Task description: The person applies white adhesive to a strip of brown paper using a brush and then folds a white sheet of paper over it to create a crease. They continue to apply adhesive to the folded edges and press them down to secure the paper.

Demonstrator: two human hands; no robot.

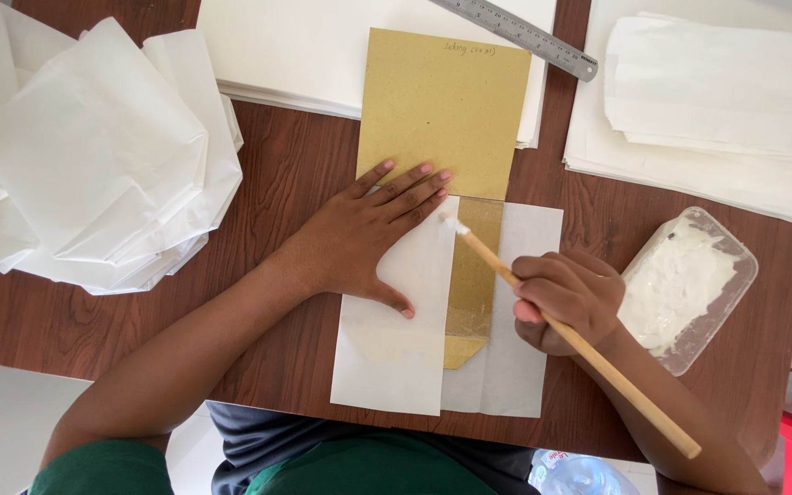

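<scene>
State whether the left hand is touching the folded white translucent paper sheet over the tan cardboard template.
Touching. The head view shows the left hand pressed flat on the folded white paper sheet, fingers spread across its top edge.

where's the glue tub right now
In the head view the clear plastic tub of white paste sits on the wooden table at the right, just beyond the right hand holding the stick, below the paper stacks.
</scene>
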